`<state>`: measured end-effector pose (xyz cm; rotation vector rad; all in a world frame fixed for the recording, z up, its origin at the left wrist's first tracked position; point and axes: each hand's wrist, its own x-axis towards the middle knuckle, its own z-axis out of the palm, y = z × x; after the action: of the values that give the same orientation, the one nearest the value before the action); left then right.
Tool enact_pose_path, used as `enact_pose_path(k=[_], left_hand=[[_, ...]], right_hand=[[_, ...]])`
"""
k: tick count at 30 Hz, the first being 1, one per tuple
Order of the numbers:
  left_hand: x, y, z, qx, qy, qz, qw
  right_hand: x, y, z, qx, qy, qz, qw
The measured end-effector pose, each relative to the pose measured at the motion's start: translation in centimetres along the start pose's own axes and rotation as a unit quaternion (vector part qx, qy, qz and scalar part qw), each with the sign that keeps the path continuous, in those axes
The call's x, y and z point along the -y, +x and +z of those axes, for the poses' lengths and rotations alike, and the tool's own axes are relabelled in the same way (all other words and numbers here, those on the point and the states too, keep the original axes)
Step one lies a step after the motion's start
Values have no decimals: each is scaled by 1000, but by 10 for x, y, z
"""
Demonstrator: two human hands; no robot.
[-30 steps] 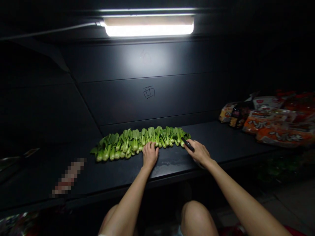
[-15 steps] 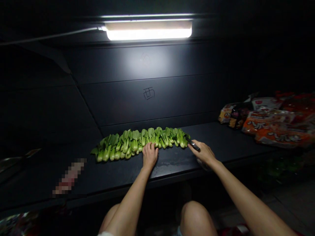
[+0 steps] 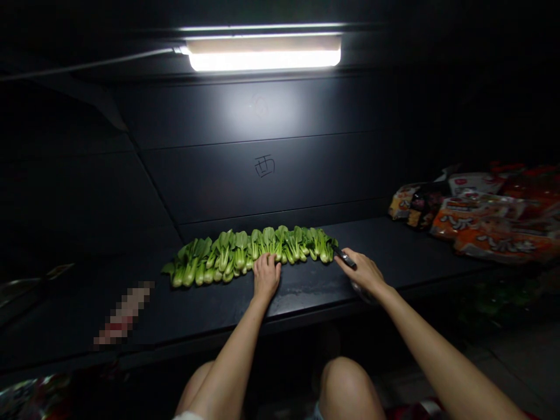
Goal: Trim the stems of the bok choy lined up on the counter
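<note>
A long row of green bok choy (image 3: 227, 254) lies on the dark shelf (image 3: 301, 291), leaves toward the back wall and pale stem ends toward me. My left hand (image 3: 266, 274) rests at the front middle of the row. Its fingers lie stretched out over the stem ends, with nothing visibly held. At the row's right end, my right hand (image 3: 363, 271) is closed around what looks like a spray bottle (image 3: 345, 257). The bottle's black head points at the last bok choy; its clear body is mostly hidden below the hand.
Orange and dark food packets (image 3: 476, 227) are piled on the right. A lit tube lamp (image 3: 265, 58) hangs above, its white cable running left. A pixelated patch (image 3: 125, 315) covers something at left, near a metal-looking bowl (image 3: 17, 291). Wet marks show on the shelf front.
My right hand has shifted slightly right and down with the bottle, away from the last bok choy, then stayed there. My left hand has barely moved. The view has tilted up slightly.
</note>
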<state>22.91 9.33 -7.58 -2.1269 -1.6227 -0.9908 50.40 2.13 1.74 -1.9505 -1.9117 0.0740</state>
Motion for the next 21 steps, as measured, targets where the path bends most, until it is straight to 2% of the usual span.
enact_pose_path(k=[16,21], left_hand=[[0,-1,0,4,0,-7,1000],[-1,0,-1,8,-3,-8,1000]], right_hand=[[7,3,1,23,-43,-9,999],[0,1,0,19,-23,-11,999]])
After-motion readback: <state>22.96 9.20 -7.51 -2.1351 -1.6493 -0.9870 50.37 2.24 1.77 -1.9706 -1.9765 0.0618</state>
